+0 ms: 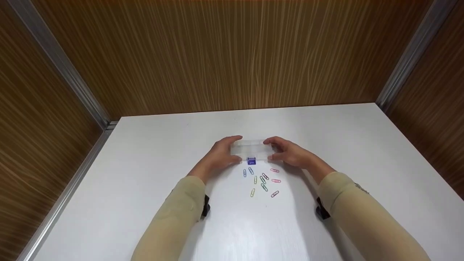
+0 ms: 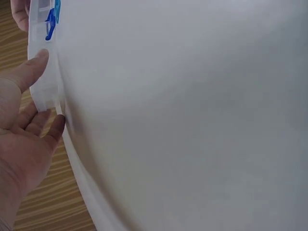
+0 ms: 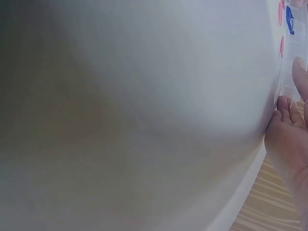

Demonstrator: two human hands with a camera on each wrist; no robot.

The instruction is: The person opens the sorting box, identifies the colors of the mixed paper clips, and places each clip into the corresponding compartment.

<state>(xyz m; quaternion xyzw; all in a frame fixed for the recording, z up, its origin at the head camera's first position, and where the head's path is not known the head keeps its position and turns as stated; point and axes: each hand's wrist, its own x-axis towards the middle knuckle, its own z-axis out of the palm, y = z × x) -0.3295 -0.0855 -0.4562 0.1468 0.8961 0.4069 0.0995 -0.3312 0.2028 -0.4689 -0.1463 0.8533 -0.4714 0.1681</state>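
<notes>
With our left hand (image 1: 219, 153) and right hand (image 1: 294, 154), we grip the clear box (image 1: 252, 149) by opposite ends, its blue latch (image 1: 251, 161) near coloured paper clips (image 1: 263, 180).

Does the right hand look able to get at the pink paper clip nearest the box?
Probably yes: nothing visible separates the right hand from that pink paper clip, lying nearby on the table. That hand grips the clear box, so likely must let go first.

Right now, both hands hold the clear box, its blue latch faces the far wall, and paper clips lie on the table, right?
No: the head view shows the blue latch on the near side of the clear box, facing the paper clips. The rest holds.
</notes>
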